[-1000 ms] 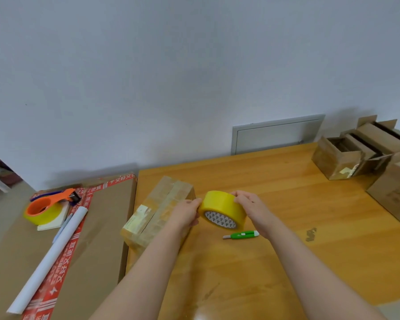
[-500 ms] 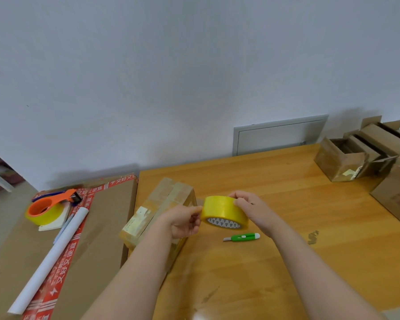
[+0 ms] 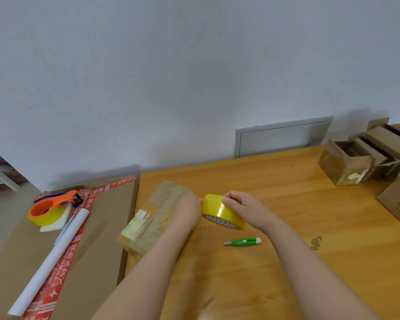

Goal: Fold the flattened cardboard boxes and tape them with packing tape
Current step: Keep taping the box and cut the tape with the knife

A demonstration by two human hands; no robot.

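Bench (image 3: 298,204): wooden, and carries all the working items. A flat carton (image 3: 106,227) with red printed tape lies along its left edge. Open boxes (image 3: 346,165) stand at the far right.

Taped box (image 3: 157,218): sits on the bench at its left edge, just beside the flat carton, closed and covered in clear tape. Its position is unchanged over the last second.

Tape roll (image 3: 217,210): held just right of the taped box, between both hands. A second ago its open core faced the camera broadly. Now it is tipped so that the yellow outer band faces up, and only a sliver of the patterned core shows beneath.

The right hand (image 3: 247,209) has shifted onto the top, with its fingers curled over the band and gripping. The left hand (image 3: 188,211) meets the roll's left rim with its back to the camera. Its fingers are hidden, so I cannot tell whether it pinches or merely touches. No free strip is visible. Judgement: the tape end is being sought and the next strip has not been started.

Orientation: the taped box's long axis runs diagonally from near-left to far-right, with the far end toward the wall. The roll's core axis points toward the viewer and downward.

Utility knife (image 3: 243,241): green, lying on the bench near the roll on the viewer's side, untouched, with the blade end pointing left.
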